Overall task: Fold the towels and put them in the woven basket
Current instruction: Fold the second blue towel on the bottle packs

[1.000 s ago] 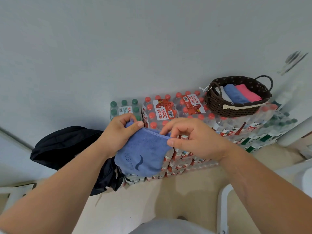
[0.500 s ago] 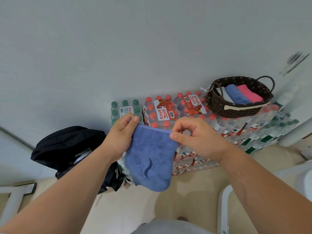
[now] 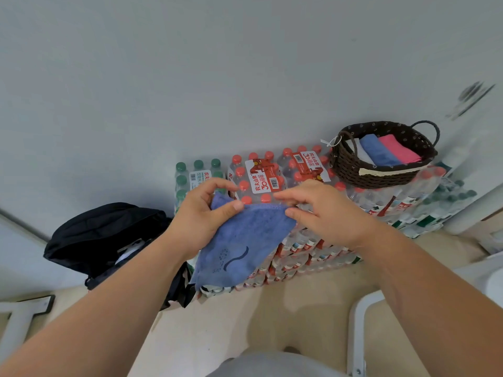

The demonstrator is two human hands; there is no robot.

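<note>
Blue towel (image 3: 245,240) hangs mid-air, centre frame. Left hand (image 3: 201,219) grips its top-left corner, thumb over the cloth. Right hand (image 3: 326,213) pinches the top-right edge, fingers fairly straight. Woven basket (image 3: 353,170) at 2 o'clock on bottled-water packs (image 3: 261,175), holding folded towels (image 3: 378,151). Black bag (image 3: 95,235) at 9 o'clock.

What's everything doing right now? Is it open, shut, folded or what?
Held towel: hanging in the air between both hands.
Left hand: pinches its top left corner.
Right hand: pinches its top edge.
Bottles: capped, wrapped in packs.
Basket: upright on bottles, three folded towels inside.
Bag: slumped on floor, looks open.
</note>
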